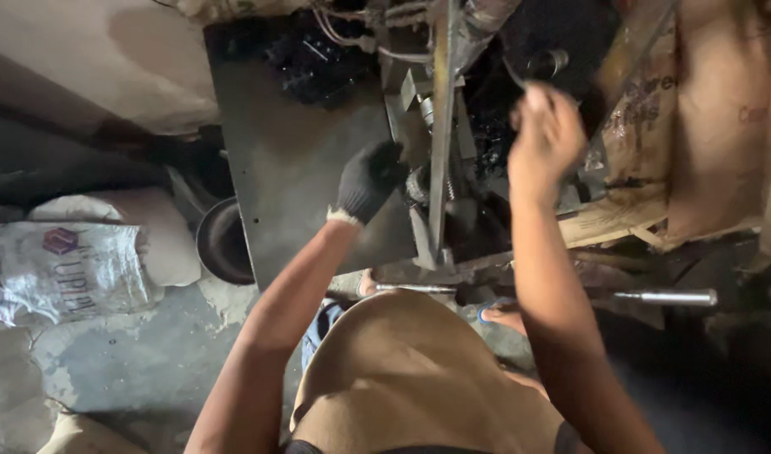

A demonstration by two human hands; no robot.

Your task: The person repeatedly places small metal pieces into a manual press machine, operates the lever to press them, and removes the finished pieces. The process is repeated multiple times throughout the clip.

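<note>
Steel upright bar (442, 126) between hands; sacks (66, 269), pan (221, 244) left.

Left hand (367, 178) wearing a dark glove, reaching forward, right hand (543, 139) bare, blurring, fingers curling, both forearms extending.

Left hand (367, 181) in black glove with pale cuff; right hand (543, 139) bare. Dark grey metal plate (293, 168), black grime on machine (440, 126). White sack (61, 269) with red and dark print. Tan cardboard (654, 126). Silver rod (667, 297). Beige garment (419, 378). Grey floor (124, 361).
</note>
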